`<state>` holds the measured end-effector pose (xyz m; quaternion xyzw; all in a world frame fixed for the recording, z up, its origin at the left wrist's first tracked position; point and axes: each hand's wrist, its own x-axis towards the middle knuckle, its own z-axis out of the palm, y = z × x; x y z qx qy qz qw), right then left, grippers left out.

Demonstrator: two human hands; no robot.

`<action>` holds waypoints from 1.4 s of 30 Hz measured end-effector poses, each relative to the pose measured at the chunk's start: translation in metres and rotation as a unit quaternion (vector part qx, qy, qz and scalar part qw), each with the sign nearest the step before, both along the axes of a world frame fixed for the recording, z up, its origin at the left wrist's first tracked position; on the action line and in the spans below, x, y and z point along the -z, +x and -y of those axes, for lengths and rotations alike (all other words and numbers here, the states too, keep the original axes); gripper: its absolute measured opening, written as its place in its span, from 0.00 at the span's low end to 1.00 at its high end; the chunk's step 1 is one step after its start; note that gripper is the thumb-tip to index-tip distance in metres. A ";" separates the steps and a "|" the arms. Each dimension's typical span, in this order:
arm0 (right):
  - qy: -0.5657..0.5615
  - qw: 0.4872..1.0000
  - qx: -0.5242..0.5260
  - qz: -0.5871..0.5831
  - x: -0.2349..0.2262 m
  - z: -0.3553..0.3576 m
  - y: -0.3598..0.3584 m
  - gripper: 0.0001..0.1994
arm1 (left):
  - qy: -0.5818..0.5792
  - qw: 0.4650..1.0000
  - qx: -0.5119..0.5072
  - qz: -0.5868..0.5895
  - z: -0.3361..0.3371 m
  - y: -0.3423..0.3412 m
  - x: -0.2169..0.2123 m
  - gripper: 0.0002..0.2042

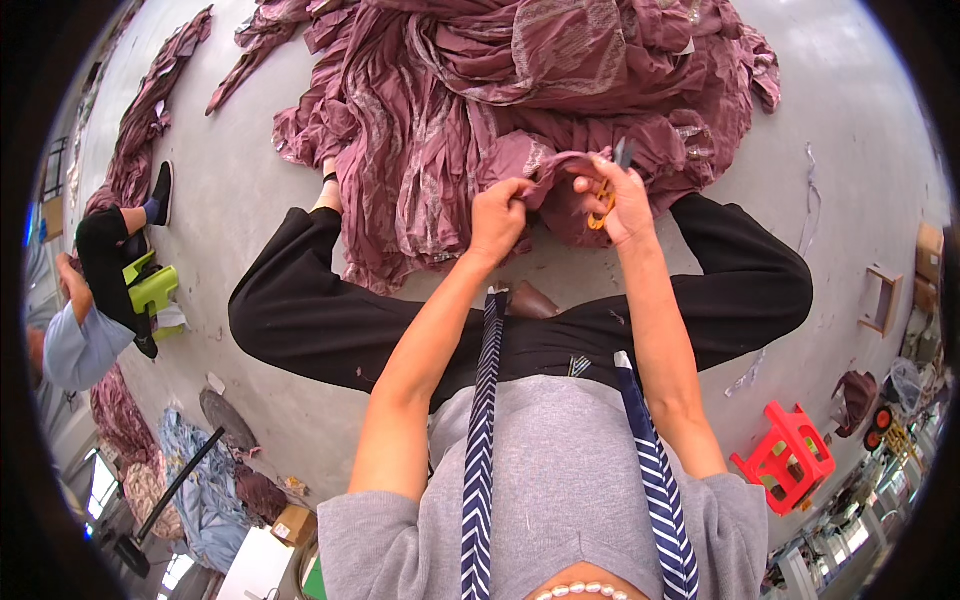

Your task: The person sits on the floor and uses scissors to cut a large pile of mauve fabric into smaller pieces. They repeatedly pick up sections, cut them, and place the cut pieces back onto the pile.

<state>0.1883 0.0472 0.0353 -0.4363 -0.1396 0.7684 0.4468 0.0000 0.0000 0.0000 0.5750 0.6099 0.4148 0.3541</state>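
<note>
A large heap of mauve patterned fabric (430, 110) lies on the floor in front of me, between my spread legs. My left hand (498, 222) is closed on a gathered edge of this fabric, thumb and fingers pressed together. Just to its right, my right hand (628, 207) holds a pair of scissors with orange handles (601, 206). Their dark blades (624, 152) point up and away from me. A raised fold of the fabric (560, 165) stretches between both hands, and the right fingertips seem to touch it.
At the left, another person (85, 320) sits on a green stool (152, 290), beside a long twist of mauve cloth (140, 130). A red plastic stool (787, 458) stands at the right. Light blue cloth (205, 490) and a cardboard box (294, 524) are at lower left.
</note>
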 end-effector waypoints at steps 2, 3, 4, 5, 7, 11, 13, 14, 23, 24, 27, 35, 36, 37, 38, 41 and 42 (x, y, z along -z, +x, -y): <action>-0.007 0.998 0.056 0.014 0.005 -0.006 0.011 0.05 | -0.129 0.987 -0.001 0.093 -0.002 -0.015 0.007 0.12; -0.020 0.997 0.080 0.009 0.011 -0.011 0.007 0.05 | -0.195 0.967 0.000 0.166 -0.006 -0.031 0.007 0.12; -0.020 0.997 0.074 0.025 0.013 -0.015 0.014 0.05 | -0.245 0.945 0.008 0.216 -0.009 -0.035 0.009 0.11; -0.027 0.996 0.077 0.047 0.016 -0.019 0.017 0.05 | -0.295 0.919 0.015 0.262 -0.013 -0.040 0.011 0.11; -0.038 0.994 0.080 0.063 0.024 -0.021 0.018 0.06 | -0.329 0.901 0.041 0.280 -0.018 -0.049 0.010 0.11; -0.059 0.988 0.116 0.082 0.034 -0.028 0.028 0.06 | -0.342 0.899 0.074 0.266 -0.023 -0.053 -0.001 0.11; -0.057 0.986 0.133 0.084 0.037 -0.031 0.039 0.06 | -0.350 0.896 0.094 0.255 -0.021 -0.053 -0.007 0.11; -0.057 0.986 0.134 0.079 0.038 -0.033 0.044 0.06 | -0.348 0.895 0.107 0.258 -0.021 -0.053 -0.009 0.12; -0.083 0.975 0.181 0.093 0.056 -0.044 0.075 0.05 | -0.377 0.881 0.151 0.241 -0.028 -0.052 -0.024 0.12; -0.083 0.974 0.187 0.097 0.059 -0.045 0.078 0.05 | -0.376 0.880 0.173 0.234 -0.029 -0.053 -0.026 0.12; -0.086 0.974 0.195 0.082 0.065 -0.049 0.091 0.05 | -0.377 0.871 0.227 0.218 -0.030 -0.060 -0.030 0.14; -0.099 0.967 0.212 0.102 0.083 -0.052 0.110 0.05 | -0.376 0.854 0.273 0.236 -0.032 -0.067 -0.030 0.11; -0.099 0.965 0.211 0.116 0.085 -0.051 0.111 0.05 | -0.378 0.848 0.269 0.255 -0.033 -0.067 -0.031 0.11; -0.092 0.963 0.174 0.183 0.085 -0.050 0.111 0.06 | -0.381 0.844 0.265 0.270 -0.034 -0.066 -0.031 0.10; -0.076 0.956 0.138 0.247 0.083 -0.048 0.109 0.06 | -0.383 0.839 0.260 0.285 -0.034 -0.065 -0.032 0.10; 0.068 0.692 -0.067 0.715 0.063 -0.042 0.087 0.15 | -0.391 0.843 0.203 0.308 -0.036 -0.060 -0.035 0.08; 0.153 0.664 -0.061 0.729 0.049 -0.038 0.077 0.17 | -0.387 0.845 0.193 0.316 -0.037 -0.059 -0.036 0.08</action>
